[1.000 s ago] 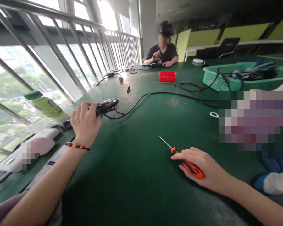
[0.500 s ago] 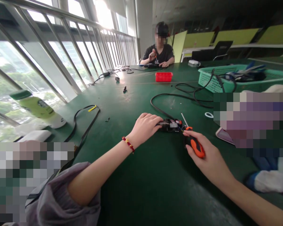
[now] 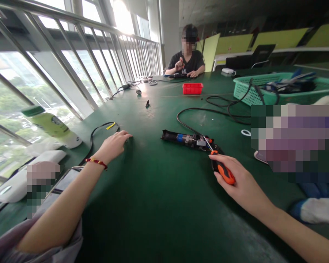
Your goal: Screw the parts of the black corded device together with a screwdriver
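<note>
My right hand [image 3: 237, 177] grips a screwdriver [image 3: 225, 171] with an orange and black handle. Its metal shaft slants up and left over an opened black corded device [image 3: 188, 140] lying on the table. Inside that long casing show a blue part, metal pieces and wires near the right end; its exact kind I cannot make out. My left hand [image 3: 113, 146], with a red and gold bracelet at the wrist, is at the tabletop well left of the device. Its fingers are drawn together, fingertips low by a spot of small dark bits that they mostly cover.
A red bin [image 3: 192, 88] and a small black part [image 3: 147, 104] lie farther back. At right stands a green basket [image 3: 242, 91] of tools, with a black cable [image 3: 181, 113] nearby. A bottle [image 3: 56, 128] and black strap [image 3: 91, 140] are left. Another person [image 3: 186, 62] works opposite.
My left hand has let go of the device's left end and moved left to the small bits on the table. The screwdriver shaft has swung left over the device.
</note>
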`<state>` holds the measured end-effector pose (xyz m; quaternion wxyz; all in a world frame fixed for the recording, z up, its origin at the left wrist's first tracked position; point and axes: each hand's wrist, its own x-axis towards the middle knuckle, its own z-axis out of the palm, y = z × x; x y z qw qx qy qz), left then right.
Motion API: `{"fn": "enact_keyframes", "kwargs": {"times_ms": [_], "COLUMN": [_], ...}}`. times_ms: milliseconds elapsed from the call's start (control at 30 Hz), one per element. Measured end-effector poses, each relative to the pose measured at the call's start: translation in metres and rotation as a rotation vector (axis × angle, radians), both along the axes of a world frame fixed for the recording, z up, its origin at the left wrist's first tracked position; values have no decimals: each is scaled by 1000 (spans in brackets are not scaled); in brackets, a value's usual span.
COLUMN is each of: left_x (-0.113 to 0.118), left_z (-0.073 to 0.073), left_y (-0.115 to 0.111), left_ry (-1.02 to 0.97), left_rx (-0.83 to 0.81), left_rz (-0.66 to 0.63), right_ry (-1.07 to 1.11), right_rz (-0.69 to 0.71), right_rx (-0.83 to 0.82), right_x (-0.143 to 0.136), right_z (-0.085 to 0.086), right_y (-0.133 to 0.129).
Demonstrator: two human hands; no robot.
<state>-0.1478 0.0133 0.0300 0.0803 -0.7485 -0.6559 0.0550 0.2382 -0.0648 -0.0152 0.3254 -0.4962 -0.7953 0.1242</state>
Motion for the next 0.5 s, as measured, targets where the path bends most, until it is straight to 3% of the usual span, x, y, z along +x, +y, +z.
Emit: {"fn": "enact_keyframes", "kwargs": {"times_ms": [100,333,500], "left_x": [-6,6,34], "left_z": [-6,1,-1], "left_y": [-3,-18,-33], "left_ry": [-39,58,60], "left_rx": [39,47,93], "left_rz": [-50,33,19], "right_ry": [0,31,157], "right_rz": [1,3,-143], "right_rx": [16,-41,-77], "right_x": [0,-1,0], "right_z": [0,0,3], "right_y": [0,-1,-1]}}
